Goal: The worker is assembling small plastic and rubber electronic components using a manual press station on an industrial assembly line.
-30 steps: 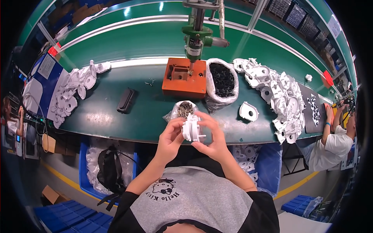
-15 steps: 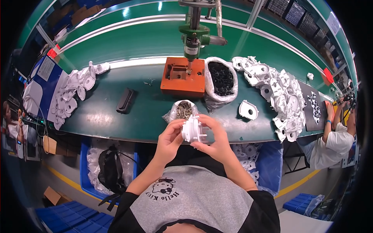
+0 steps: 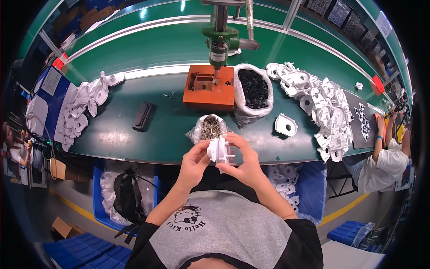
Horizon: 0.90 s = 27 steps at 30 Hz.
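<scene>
Both hands raised just off the near edge of the green tabletop (image 3: 134, 134), clasped together on one white plastic part (image 3: 219, 151). Left hand (image 3: 195, 162) with grip closed on the part's left side, fingers curled around its rim. Right hand (image 3: 242, 157) with grip closed on the right side and underneath, thumb over the top. Just beyond the part, an open clear bag of small metal screws (image 3: 209, 127). Farther back, an orange fixture block (image 3: 208, 86) under a green press head (image 3: 219, 38), beside a bag of black parts (image 3: 254, 87). Heaps of white plastic parts at left (image 3: 85, 107) and right (image 3: 322, 101); a single white housing (image 3: 285, 125) lying apart; a black piece (image 3: 143, 116) alone at left.
</scene>
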Tool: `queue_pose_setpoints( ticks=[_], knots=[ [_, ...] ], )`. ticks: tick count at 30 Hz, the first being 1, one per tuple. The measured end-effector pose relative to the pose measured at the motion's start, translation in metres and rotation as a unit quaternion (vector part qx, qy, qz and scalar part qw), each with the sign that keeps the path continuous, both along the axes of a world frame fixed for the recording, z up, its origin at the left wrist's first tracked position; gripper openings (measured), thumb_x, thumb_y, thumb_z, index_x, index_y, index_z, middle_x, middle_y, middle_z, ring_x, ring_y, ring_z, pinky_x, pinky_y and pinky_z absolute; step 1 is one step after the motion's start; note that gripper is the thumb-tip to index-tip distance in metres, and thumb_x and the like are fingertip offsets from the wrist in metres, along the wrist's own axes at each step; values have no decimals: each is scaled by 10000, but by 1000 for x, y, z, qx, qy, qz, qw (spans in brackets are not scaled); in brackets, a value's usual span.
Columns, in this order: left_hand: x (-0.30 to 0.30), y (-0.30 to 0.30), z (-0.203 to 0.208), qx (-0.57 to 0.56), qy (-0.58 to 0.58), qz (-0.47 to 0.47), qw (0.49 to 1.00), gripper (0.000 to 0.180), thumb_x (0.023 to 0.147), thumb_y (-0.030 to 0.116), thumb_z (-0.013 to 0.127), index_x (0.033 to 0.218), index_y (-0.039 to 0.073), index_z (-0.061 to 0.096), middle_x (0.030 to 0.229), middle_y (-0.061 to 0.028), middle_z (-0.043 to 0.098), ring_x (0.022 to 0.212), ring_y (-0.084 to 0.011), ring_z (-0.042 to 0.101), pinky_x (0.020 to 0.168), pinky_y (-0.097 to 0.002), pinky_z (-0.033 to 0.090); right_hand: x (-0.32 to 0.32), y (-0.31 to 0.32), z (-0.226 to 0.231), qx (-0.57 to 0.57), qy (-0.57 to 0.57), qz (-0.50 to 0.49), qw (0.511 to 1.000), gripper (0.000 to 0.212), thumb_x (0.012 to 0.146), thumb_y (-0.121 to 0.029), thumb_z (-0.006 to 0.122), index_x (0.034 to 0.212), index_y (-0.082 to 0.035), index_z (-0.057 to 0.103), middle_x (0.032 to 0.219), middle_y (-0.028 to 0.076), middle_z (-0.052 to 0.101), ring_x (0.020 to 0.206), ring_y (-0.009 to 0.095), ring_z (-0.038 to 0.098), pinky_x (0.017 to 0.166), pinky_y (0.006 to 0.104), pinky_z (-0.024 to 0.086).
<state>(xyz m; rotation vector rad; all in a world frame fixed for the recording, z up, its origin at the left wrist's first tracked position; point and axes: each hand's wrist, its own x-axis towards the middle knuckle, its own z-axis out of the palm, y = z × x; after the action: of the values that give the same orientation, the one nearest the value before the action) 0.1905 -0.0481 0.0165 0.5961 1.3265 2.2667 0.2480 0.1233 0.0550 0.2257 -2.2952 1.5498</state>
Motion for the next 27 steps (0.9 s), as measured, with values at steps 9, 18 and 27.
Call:
queue_pose_setpoints(
  ticks=[9,18,27],
  knots=[
    [5,2,5,-4,-13,13,1000,374,918,41,559,1272,-35,463,1255,-93,516,1132,-166,531,965,-293,416,-3,-7,1,-62,-114,13,991,797,715,-259,793,1346,-38,360,1245,190,499,1100,307,546,930,377,445],
    [16,18,9,-5,-94,7,995,516,919,7,533,1344,-5,240,1261,-189,504,1153,-197,520,961,-309,429,-9,2,-16,-44,-61,-35,997,809,820,-279,670,1424,-37,189,1269,217,362,1159,350,423,1021,417,319],
    [-3,26,23,-130,76,37,988,269,915,73,567,1126,-17,427,1071,-152,611,1017,-186,601,862,-317,486,-2,6,-20,-81,-24,13,996,875,827,-296,665,1448,-20,113,1356,217,307,1258,334,350,1071,413,253]
  ],
)
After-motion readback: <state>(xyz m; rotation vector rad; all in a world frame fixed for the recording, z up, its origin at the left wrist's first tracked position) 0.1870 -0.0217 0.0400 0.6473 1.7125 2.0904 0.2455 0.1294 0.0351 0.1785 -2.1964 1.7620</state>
